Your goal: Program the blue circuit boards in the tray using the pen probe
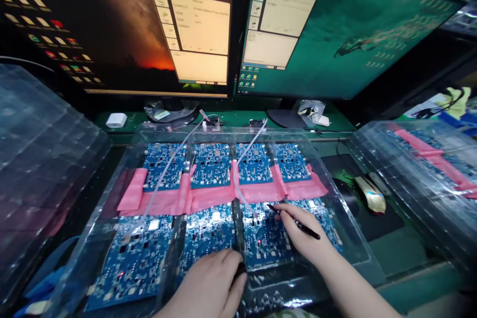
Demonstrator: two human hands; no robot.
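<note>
My right hand (pixel 303 226) grips a black pen (pixel 306 230), its tip over the upper edge of a blue circuit board (pixel 264 238) in the front row. A small red light glows on that board. My left hand (pixel 214 278) is curled near the tray's front, over the lower edge of the neighbouring circuit board (pixel 210 231); something dark shows between its thumb and fingers, too hidden to name. Both boards lie in a clear plastic tray (pixel 345 226) with several more boards. Pink strips (pixel 212 198) run across between the two rows.
Two thin pale cables (pixel 169 161) reach from the back over the tray to front-row boards. Two monitors (pixel 122 25) stand behind. A computer mouse (pixel 370 194) lies at right, beside another tray (pixel 410 179) of boards. Stacked clear trays (pixel 40 159) rise at left.
</note>
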